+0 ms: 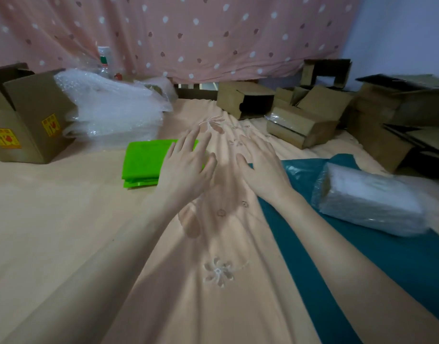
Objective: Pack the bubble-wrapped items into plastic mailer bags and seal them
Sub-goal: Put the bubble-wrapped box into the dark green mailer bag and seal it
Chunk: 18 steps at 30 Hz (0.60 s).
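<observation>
A: Left hand [187,163]?
B: Fingers spread and straight, palm down, nothing gripped. Held over the right edge of the green mailer bags [144,162]; contact with them not discernible.

A: Right hand [260,167]?
B: Likewise flat and splayed, holding nothing. Positioned above the peach bedsheet [64,219], thumb near the top corner of the teal mailer bag [362,259]. Shadows of both hands cast on the sheet between the wrists.

A: Task items?
B: Green mailer bags folded in a stack, left of centre. Teal mailer bag laid flat along the right side, running under the right forearm. Bubble-wrapped item [370,202] lying on the teal bag, just right of the right wrist, apart from the hand.

A: Surroundings?
B: Heap of loose bubble wrap [114,110] behind the green stack. Cardboard box [27,120] with yellow stickers at far left, touching the heap. Several small cardboard boxes [300,115] piled at rear right, some open-ended. Pink spotted curtain [188,33] across the back. Plastic bottle [103,58] partly hidden behind the bubble wrap.
</observation>
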### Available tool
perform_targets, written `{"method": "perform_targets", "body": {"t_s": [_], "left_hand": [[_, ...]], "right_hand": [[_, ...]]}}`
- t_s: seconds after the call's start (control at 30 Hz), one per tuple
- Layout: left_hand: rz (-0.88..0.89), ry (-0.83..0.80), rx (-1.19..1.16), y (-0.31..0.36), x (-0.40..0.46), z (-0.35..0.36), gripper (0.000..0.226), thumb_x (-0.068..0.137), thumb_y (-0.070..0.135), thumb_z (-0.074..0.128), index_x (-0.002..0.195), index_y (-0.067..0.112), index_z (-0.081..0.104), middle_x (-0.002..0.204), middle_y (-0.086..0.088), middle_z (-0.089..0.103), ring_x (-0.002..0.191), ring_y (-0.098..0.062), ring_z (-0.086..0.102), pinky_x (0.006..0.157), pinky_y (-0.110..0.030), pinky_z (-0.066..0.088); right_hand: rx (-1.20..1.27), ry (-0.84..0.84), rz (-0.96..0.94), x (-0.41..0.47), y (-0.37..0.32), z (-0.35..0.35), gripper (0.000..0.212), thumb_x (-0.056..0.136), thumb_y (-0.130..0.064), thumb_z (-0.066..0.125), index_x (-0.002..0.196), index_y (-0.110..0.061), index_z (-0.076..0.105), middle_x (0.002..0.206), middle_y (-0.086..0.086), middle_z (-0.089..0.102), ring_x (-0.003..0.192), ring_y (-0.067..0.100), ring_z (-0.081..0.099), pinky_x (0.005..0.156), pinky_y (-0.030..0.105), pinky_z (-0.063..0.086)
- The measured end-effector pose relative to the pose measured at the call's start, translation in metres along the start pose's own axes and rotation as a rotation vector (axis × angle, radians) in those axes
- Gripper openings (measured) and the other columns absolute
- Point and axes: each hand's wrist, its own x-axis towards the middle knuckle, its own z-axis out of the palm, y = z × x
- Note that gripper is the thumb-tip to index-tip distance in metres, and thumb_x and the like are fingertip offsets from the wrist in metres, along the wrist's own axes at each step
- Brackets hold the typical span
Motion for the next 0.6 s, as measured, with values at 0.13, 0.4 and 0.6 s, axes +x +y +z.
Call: {"method": "perform_targets", "body": {"t_s": [0.13,0.4,0.6], "left_hand": [[0.066,-0.012,-0.025,0.045,-0.002,0.002,0.064,0.084,0.047,0.018,0.139,0.019,0.036,0.154,-0.005,0.025,0.138,-0.026,0.029,0.11,-0.039,0.025],[0.08,-0.153,-0.245,0.14,-0.017,0.028,0.052,0.097,0.043,0.034,0.143,0.017,0.031,0.153,-0.001,0.023,0.141,-0.02,0.022,0.109,-0.029,0.017],[0.061,-0.368,-0.477,0.19,-0.024,0.047,0.047,0.101,0.03,0.03,0.144,0.011,0.028,0.151,-0.011,0.027,0.139,-0.026,0.024,0.109,-0.028,0.017]], "right_hand": [[-0.046,0.049,0.069,-0.025,0.03,-0.038,0.049,0.096,-0.025,0.043,0.144,-0.019,0.034,0.153,0.004,0.029,0.141,0.021,0.024,0.114,0.033,0.02],[-0.153,0.173,0.248,-0.084,0.098,-0.107,0.048,0.093,-0.027,0.05,0.138,-0.013,0.043,0.145,0.009,0.04,0.134,0.027,0.032,0.11,0.037,0.025],[-0.092,0.23,0.532,-0.123,0.142,-0.133,0.058,0.09,-0.044,0.05,0.14,-0.018,0.036,0.145,0.009,0.034,0.131,0.031,0.03,0.104,0.039,0.029]]}}
